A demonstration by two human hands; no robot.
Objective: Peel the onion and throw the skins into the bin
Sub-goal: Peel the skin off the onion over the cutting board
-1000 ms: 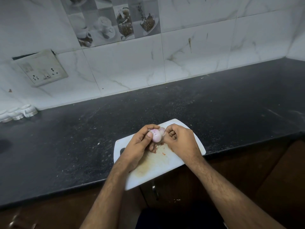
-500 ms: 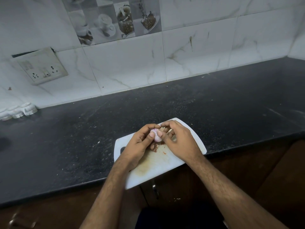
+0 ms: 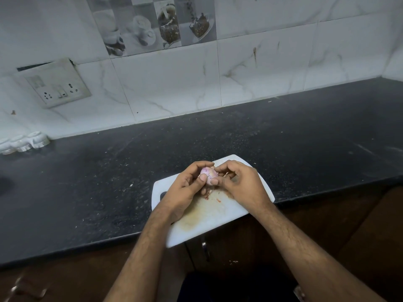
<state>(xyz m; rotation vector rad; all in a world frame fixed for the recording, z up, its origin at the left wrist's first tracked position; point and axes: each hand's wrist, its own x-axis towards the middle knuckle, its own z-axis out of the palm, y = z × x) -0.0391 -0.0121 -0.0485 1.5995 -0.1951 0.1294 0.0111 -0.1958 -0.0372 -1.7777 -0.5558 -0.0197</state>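
A small pale pink onion (image 3: 209,173) sits between both hands above a white cutting board (image 3: 207,216). My left hand (image 3: 185,188) grips it from the left, thumb on its front and fingers curled over the top. My right hand (image 3: 238,186) pinches its right side with thumb and fingertips. Small reddish skin bits (image 3: 218,200) lie on the board under the hands. No bin is in view.
The board overhangs the front edge of a dark stone counter (image 3: 87,182). White caps (image 3: 24,142) stand at the far left by the tiled wall. A socket plate (image 3: 56,83) hangs on the wall. Brown cabinet fronts (image 3: 338,225) lie below.
My right hand has closed in on the onion and its fingers have shifted across the right side; the onion has turned slightly in my left hand.
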